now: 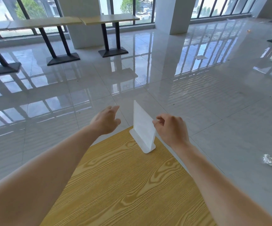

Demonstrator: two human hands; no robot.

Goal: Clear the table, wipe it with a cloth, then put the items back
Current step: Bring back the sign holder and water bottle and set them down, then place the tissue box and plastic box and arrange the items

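Glossy tiled floor [197, 98], sunlit windows [128, 7]

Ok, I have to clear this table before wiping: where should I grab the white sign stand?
Pinch the white sign stand by the right edge of its thin upright panel, coming from the right, as the right hand does. It stands on a flat base at the table corner, so it should lift straight up.

Upright sign stand [142, 128] at the far end of the surface [124, 185] — left hand [106, 121] just beside it on the left, right hand [172, 128] pinching its right edge — crumpled paper [268, 160] on the floor [213, 103], well right.
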